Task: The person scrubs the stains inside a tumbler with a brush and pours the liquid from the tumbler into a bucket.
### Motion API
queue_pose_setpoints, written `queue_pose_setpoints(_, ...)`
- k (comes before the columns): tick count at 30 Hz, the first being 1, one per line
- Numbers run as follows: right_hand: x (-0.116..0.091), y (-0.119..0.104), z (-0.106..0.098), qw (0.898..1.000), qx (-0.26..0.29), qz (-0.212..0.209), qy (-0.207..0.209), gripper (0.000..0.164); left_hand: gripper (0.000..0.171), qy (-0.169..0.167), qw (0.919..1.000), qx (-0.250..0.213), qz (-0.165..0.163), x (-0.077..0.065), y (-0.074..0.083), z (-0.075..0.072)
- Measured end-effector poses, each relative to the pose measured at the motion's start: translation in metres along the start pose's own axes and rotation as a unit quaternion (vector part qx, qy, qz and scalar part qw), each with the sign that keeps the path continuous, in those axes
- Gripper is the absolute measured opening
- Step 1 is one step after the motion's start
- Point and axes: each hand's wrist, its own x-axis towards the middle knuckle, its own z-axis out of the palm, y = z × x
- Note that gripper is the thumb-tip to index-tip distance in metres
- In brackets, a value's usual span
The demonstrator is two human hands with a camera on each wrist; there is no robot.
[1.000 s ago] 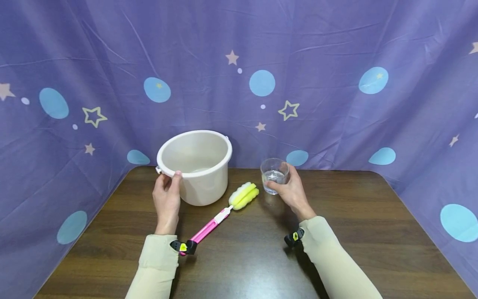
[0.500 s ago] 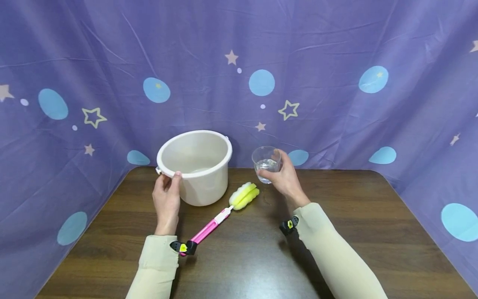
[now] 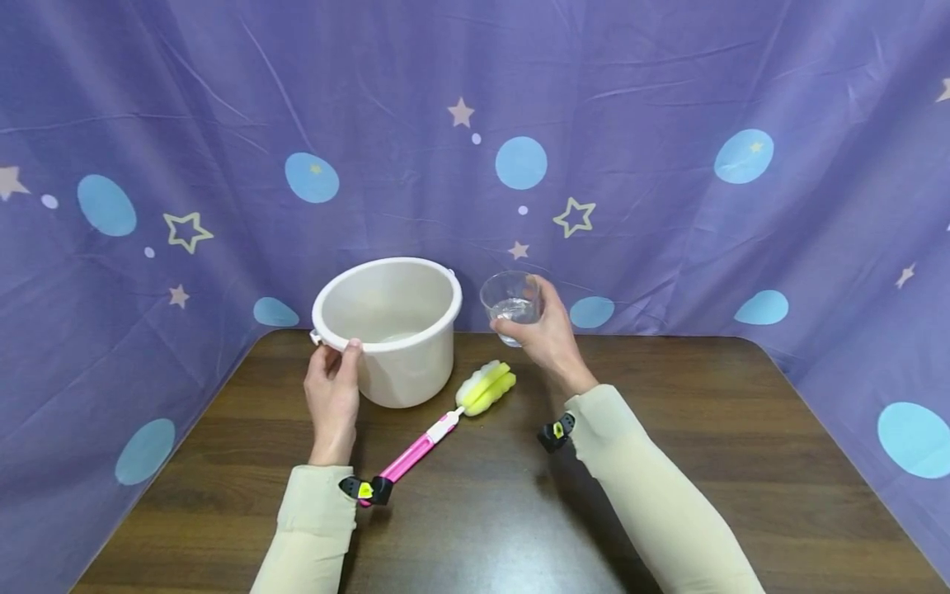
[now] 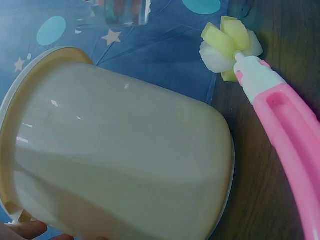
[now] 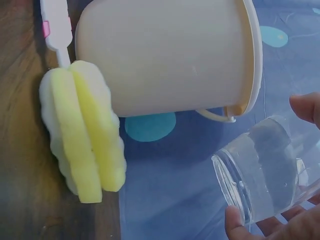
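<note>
Clear glass tumbler (image 3: 500, 299), part-filled with liquid (image 3: 519, 310), was held by right hand (image 3: 549, 334), fingers curled round it, above wooden table (image 3: 683, 404), beside white plastic bucket (image 3: 408, 371). Bucket was gripped near top between thumb and fingers of left hand (image 3: 332, 404). Sponge-headed bottle brush (image 3: 443, 426) was seen lying between hands. Liquid could be spilled on table if tumbler were tilted outside bucket, or tumbler dropped if grip were loosened.

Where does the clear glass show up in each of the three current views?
Head: clear glass just right of centre, right of the white bucket.
Left wrist: clear glass at the top edge, left of centre, cut off.
Right wrist: clear glass at lower right.
Shared landmark: the white bucket, in all three.
</note>
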Motion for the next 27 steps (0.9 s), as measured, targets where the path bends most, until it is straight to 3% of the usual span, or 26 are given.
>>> queue_pose_setpoints(6,0.002,-0.006,0.005,1.000,-0.022,-0.022,-0.006,0.090,0.055,0.002,1.0000,0.003,0.001,0.000,0.000,0.000)
queue_pose_setpoints(27,0.010,-0.024,0.017,0.995,-0.088,-0.036,-0.008,0.088,0.055,0.003,1.0000,0.009,0.000,0.000,0.001,0.000)
